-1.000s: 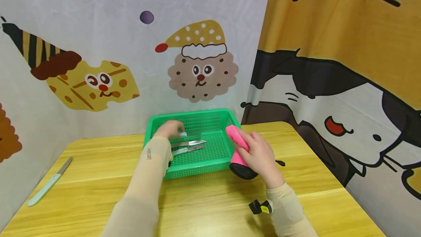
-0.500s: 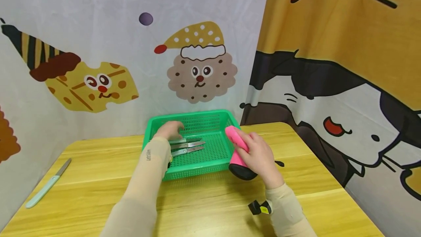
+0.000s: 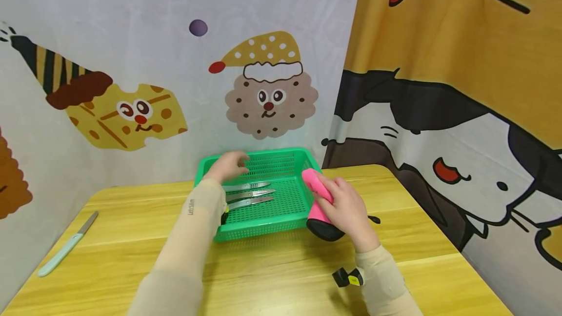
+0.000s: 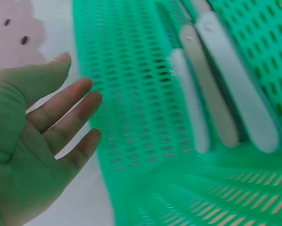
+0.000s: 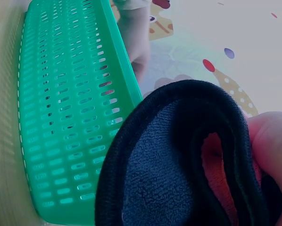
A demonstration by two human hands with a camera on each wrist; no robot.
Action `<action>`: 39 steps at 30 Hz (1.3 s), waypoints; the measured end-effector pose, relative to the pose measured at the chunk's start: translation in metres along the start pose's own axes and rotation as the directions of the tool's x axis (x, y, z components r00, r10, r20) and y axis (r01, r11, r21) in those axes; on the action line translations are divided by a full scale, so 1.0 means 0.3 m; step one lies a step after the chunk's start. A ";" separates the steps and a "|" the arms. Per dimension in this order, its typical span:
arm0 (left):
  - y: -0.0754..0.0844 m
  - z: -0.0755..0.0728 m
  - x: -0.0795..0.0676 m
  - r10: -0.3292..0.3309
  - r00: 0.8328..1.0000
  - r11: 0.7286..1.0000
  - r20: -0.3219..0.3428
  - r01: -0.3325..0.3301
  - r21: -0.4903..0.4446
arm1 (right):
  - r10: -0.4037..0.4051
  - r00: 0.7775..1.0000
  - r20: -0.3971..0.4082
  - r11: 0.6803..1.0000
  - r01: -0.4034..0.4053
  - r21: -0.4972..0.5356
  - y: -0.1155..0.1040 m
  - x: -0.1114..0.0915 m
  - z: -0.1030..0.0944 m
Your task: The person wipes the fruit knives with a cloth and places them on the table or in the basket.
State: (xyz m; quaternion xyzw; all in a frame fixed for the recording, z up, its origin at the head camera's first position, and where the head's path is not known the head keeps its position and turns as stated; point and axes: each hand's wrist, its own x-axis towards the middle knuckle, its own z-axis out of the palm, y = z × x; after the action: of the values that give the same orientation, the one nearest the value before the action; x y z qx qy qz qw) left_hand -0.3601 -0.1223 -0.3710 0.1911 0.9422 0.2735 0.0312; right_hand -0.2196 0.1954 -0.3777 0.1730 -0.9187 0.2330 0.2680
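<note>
My left hand point(image 3: 229, 166) is raised over the back left of a green plastic basket point(image 3: 263, 232). Its fingers are spread and hold nothing, as the left wrist view shows. Three small knives lie side by side in the basket: a pale-handled back knife point(image 3: 246, 186), a middle knife point(image 4: 211, 89) with a beige handle, and a pale-handled front knife point(image 3: 251, 202). At the basket's right front corner, my right hand point(image 3: 347, 208) grips a folded pink cloth point(image 3: 317, 183) with a black lower part. The right wrist view shows its thick black edge point(image 5: 155, 89) and folds.
Another knife point(image 3: 68, 248) with a mint handle lies at the left of the wooden table point(image 3: 272, 277), its blade pointing away. A printed curtain point(image 3: 162, 4) hangs right behind the basket. A black strap end point(image 3: 374, 219) shows beside the right hand.
The left hand has let go of the back knife, which now lies in the basket beside the other two, and has lifted slightly up and back. The right hand and cloth stay put.
</note>
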 end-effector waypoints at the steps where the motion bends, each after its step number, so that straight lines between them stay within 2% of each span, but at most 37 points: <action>1: 0.009 -0.009 -0.001 0.009 1.000 1.000 -0.015 -0.009 -0.013 | 0.000 1.000 0.001 1.000 0.000 0.000 0.000 -0.001 -0.001; 5: 0.046 -0.052 -0.014 0.048 0.996 0.998 -0.079 -0.052 -0.046 | 0.005 1.000 -0.002 1.000 -0.005 -0.001 0.001 -0.003 -0.001; 11: 0.099 -0.132 -0.066 0.104 0.981 0.990 -0.165 -0.119 -0.080 | 0.018 1.000 0.001 1.000 -0.018 0.009 0.001 -0.004 -0.004; 22: 0.124 -0.241 -0.195 0.193 0.939 0.968 -0.286 -0.230 -0.103 | 0.023 1.000 0.010 1.000 -0.023 0.008 0.000 0.001 -0.003; 26: 0.091 -0.258 -0.250 0.219 0.930 0.966 -0.294 -0.250 -0.070 | 0.019 1.000 0.005 1.000 -0.019 0.004 0.001 0.000 -0.002; 30: 0.029 -0.254 -0.302 0.212 0.926 0.970 -0.312 -0.239 -0.050 | 0.015 1.000 -0.003 1.000 -0.015 -0.001 0.001 -0.002 -0.001; 39: -0.119 -0.232 -0.435 0.106 0.906 0.988 -0.410 -0.144 -0.062 | 0.022 1.000 0.001 1.000 -0.022 0.010 -0.002 -0.003 -0.002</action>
State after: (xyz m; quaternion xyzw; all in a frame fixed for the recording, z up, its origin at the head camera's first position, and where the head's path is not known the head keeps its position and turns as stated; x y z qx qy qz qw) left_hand -0.2630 -0.2344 -0.3367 0.1886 0.9005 0.3512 -0.1738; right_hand -0.2184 0.1953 -0.3776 0.1641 -0.9196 0.2404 0.2640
